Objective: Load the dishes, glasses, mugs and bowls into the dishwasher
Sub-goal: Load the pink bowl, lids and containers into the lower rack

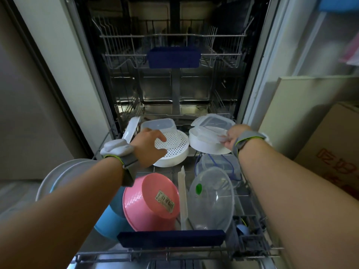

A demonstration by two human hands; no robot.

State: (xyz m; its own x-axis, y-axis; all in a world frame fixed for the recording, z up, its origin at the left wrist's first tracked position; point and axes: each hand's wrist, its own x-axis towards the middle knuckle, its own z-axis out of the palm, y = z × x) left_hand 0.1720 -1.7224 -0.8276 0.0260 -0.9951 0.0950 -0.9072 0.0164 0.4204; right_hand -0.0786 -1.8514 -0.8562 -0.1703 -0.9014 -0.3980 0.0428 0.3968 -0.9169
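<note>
Lower rack (108, 136) loading is in hand; the right hand (232, 137) pinches a clear lid (211, 125); the left hand (149, 146), fingers loose, holding nothing, hovers over the white strainer (174, 150); next, seat the lid between tines.

Bare forearms; grey wristband (129, 163), lime edging, on left wrist; matching band (245, 141) on right.
</note>
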